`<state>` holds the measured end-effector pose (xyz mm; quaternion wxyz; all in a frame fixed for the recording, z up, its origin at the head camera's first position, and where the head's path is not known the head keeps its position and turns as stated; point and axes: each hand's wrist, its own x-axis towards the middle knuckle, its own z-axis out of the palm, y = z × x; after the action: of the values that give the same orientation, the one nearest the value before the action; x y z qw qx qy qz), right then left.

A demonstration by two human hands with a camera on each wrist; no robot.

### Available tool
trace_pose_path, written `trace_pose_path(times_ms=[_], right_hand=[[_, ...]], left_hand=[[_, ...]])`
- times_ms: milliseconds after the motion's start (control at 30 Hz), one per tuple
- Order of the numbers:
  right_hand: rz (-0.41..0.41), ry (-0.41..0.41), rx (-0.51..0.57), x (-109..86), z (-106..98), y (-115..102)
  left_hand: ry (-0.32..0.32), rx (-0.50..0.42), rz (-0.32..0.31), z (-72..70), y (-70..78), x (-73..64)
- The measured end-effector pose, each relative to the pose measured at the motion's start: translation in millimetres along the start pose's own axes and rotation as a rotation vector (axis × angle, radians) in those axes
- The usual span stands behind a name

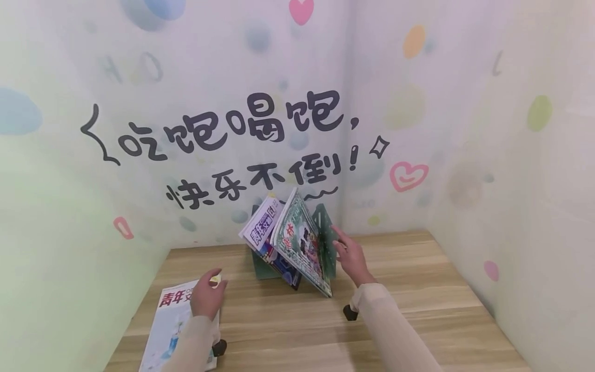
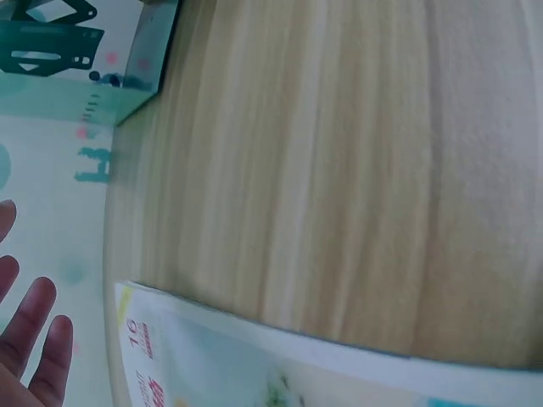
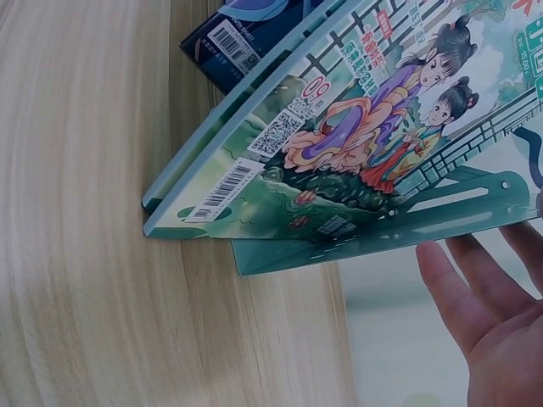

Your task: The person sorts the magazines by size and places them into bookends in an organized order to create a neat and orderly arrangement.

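Observation:
A green metal bookend (image 1: 329, 243) stands against the back of the wooden table, with magazines leaning between its two sides. The front one is a green-covered magazine (image 1: 297, 243), tilted to the left; behind it leans a purple-and-white magazine (image 1: 262, 227). My right hand (image 1: 354, 257) is at the bookend's right plate, and its fingertips appear to touch the outer face in the right wrist view. At the left my left hand (image 1: 207, 297) hovers over a white magazine (image 1: 160, 325) lying flat, fingers loosely bent with nothing held. Only some left fingers (image 2: 55, 356) show in the left wrist view.
Pale walls with printed lettering (image 1: 262, 119) and coloured shapes rise behind and beside the table (image 1: 279, 336). Dark wrist-worn camera parts (image 1: 350, 312) hang under both sleeves. Bare wood lies in front of the bookend.

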<state>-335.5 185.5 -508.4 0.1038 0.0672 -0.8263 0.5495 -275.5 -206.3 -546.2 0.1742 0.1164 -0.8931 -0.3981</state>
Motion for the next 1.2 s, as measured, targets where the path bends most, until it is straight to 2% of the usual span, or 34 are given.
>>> trace_pose_path(times_ms=[333, 667, 833, 1067, 1200], right_hand=[[-0.001, -0.006, 0.002, 2.0, 2, -2], [0.004, -0.007, -0.003, 1.7, 2, 0], [0.01, -0.006, -0.011, 1.0, 1, 2], [0.009, -0.003, -0.007, 1.1, 2, 0], [0.015, -0.001, -0.003, 2.2, 2, -1]], left_hand=[[0.045, 0.02, -0.037, -8.3, -11.2, -0.5], [0.035, 0.112, -0.057, -18.3, -31.4, -5.1], [0.037, 0.12, -0.053, -23.5, -40.8, -7.2], [-0.01, 0.117, -0.091, -28.9, -53.2, -7.0], [0.005, 0.139, -0.062, -32.2, -59.6, -5.3]])
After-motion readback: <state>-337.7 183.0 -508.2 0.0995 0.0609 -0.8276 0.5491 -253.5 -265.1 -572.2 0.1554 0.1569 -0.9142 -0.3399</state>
